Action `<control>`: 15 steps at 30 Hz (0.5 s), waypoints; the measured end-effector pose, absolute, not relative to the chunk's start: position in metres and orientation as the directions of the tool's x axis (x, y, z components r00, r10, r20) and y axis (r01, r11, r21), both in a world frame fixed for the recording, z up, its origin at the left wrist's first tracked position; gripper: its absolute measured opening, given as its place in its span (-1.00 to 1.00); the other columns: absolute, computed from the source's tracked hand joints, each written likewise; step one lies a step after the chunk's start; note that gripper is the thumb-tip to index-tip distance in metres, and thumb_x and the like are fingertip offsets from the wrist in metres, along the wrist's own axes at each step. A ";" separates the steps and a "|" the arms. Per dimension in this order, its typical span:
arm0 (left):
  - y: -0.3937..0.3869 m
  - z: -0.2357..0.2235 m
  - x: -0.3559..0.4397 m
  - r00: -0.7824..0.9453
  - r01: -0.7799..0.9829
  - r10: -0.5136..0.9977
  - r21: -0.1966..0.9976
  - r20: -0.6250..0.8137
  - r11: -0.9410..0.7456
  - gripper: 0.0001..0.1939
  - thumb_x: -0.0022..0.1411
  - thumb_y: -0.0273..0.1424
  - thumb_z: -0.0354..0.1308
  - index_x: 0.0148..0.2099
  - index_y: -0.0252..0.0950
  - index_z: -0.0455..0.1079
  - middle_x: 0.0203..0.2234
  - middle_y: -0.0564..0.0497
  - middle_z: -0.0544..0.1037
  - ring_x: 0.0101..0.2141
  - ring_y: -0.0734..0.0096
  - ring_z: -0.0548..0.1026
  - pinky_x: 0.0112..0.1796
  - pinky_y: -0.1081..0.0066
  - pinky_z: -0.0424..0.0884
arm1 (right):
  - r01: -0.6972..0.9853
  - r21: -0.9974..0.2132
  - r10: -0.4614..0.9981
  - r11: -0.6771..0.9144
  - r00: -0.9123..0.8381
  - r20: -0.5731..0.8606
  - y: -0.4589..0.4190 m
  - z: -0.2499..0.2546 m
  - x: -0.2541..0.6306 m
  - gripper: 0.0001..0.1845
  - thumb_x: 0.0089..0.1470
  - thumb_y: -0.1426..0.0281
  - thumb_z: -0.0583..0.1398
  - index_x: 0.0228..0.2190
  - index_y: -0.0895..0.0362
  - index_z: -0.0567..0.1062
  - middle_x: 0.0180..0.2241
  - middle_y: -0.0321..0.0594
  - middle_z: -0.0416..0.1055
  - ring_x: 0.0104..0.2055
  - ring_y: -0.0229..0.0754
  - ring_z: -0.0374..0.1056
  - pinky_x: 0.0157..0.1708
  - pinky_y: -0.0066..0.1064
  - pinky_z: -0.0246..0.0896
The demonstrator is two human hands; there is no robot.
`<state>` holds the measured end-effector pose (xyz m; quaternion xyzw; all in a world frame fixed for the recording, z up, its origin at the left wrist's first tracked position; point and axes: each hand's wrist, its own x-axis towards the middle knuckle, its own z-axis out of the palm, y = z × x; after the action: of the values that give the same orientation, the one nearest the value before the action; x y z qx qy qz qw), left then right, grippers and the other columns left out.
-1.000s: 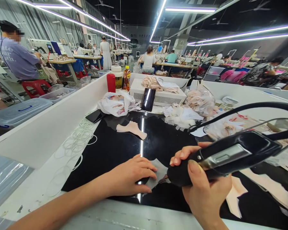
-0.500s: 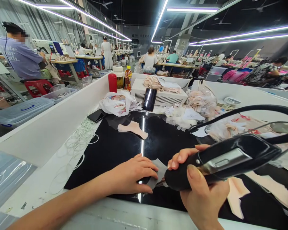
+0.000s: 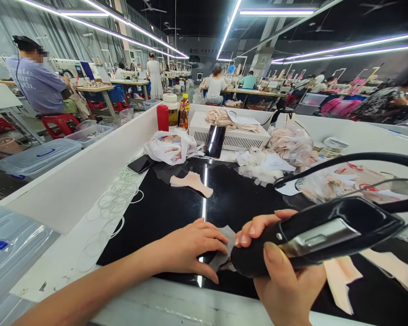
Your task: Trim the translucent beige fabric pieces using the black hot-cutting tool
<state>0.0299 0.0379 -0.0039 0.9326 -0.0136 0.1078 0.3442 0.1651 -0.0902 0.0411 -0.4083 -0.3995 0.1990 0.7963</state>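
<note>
My right hand (image 3: 285,276) is wrapped round a black corded hand tool (image 3: 313,235) with a silver plate on its side. The narrow metal tip of the tool points down and left, at the lower edge of a thin grey translucent piece (image 3: 229,237). My left hand (image 3: 197,246) lies palm down, fingers stretched out, with its fingertips on that piece. Both hands are over a shiny black work surface (image 3: 170,222). A peach fabric piece (image 3: 192,182) lies farther back, and another peach piece (image 3: 342,276) lies to the right of my right hand.
White walls (image 3: 88,181) edge the table. Pale elastic loops (image 3: 117,194) lie at left near a phone (image 3: 140,164). A white plastic bag (image 3: 172,145), a bottle (image 3: 184,112) and bagged fabric (image 3: 289,140) stand behind. The tool's black cable (image 3: 353,158) arches at right. Other people sit beyond.
The tool's tip has shifted slightly down and left along the edge of the grey piece. My left hand stays on the piece. The whole view has turned slightly left.
</note>
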 end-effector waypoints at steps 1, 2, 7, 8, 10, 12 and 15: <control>0.038 -0.004 0.030 0.977 -0.099 0.047 0.636 0.208 -0.765 -0.49 0.29 -0.14 0.40 0.20 -0.22 0.47 0.17 -0.13 0.54 0.21 0.07 0.42 0.26 0.15 0.19 | 0.013 -0.806 0.646 0.592 0.591 0.484 -0.090 0.041 0.163 -0.66 0.19 0.31 0.38 -0.04 -0.04 0.44 -0.39 -0.34 0.44 -0.43 -0.22 0.40 -0.42 -0.31 0.48; 0.038 -0.003 0.030 0.978 -0.099 0.044 0.635 0.205 -0.766 -0.48 0.28 -0.14 0.41 0.21 -0.21 0.46 0.18 -0.12 0.54 0.21 0.08 0.42 0.27 0.16 0.18 | 0.016 -0.805 0.650 0.593 0.581 0.490 -0.090 0.041 0.161 -0.66 0.20 0.31 0.38 -0.04 -0.04 0.44 -0.39 -0.34 0.44 -0.44 -0.22 0.41 -0.42 -0.32 0.48; 0.038 -0.001 0.029 0.976 -0.108 0.040 0.637 0.213 -0.763 -0.50 0.27 -0.15 0.41 0.18 -0.22 0.48 0.18 -0.13 0.54 0.21 0.07 0.41 0.25 0.16 0.20 | 0.020 -0.816 0.672 0.577 0.555 0.489 -0.090 0.039 0.162 -0.68 0.23 0.35 0.35 -0.02 -0.04 0.43 -0.38 -0.34 0.45 -0.44 -0.22 0.43 -0.42 -0.30 0.50; 0.038 -0.002 0.029 0.973 -0.117 0.041 0.637 0.227 -0.762 -0.51 0.27 -0.15 0.42 0.16 -0.24 0.49 0.17 -0.14 0.54 0.20 0.06 0.42 0.24 0.17 0.22 | 0.025 -0.818 0.676 0.574 0.549 0.491 -0.091 0.039 0.165 -0.68 0.23 0.36 0.35 -0.02 -0.04 0.42 -0.38 -0.33 0.45 -0.44 -0.21 0.43 -0.42 -0.29 0.50; 0.038 -0.003 0.029 0.965 -0.135 0.047 0.641 0.258 -0.756 -0.54 0.26 -0.13 0.42 0.10 -0.26 0.53 0.12 -0.15 0.57 0.16 0.07 0.45 0.22 0.18 0.24 | 0.044 -0.824 0.669 0.565 0.559 0.489 -0.091 0.041 0.173 -0.68 0.21 0.35 0.36 -0.04 -0.03 0.42 -0.38 -0.33 0.46 -0.44 -0.20 0.43 -0.41 -0.26 0.50; 0.038 -0.006 0.028 0.958 -0.135 0.067 0.645 0.278 -0.752 -0.58 0.24 -0.09 0.42 0.00 -0.27 0.56 0.04 -0.13 0.60 0.11 0.10 0.50 0.25 0.16 0.21 | 0.079 -0.824 0.610 0.560 0.634 0.476 -0.092 0.046 0.184 -0.65 0.15 0.34 0.40 -0.06 -0.01 0.44 -0.40 -0.34 0.46 -0.45 -0.20 0.42 -0.41 -0.26 0.50; 0.035 -0.008 0.029 0.951 -0.101 0.110 0.626 0.290 -0.773 -0.57 0.26 -0.02 0.38 -0.07 -0.28 0.58 -0.02 -0.14 0.61 0.06 0.11 0.53 0.33 0.04 0.11 | 0.117 -0.822 0.492 0.557 0.751 0.441 -0.091 0.053 0.199 -0.61 0.03 0.36 0.45 -0.12 0.03 0.47 -0.43 -0.35 0.47 -0.46 -0.20 0.41 -0.45 -0.30 0.48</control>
<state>0.0286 0.0349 -0.0081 0.9285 0.0025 0.1570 0.3365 0.1992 -0.0908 0.0526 -0.4564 -0.3340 0.1148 0.8167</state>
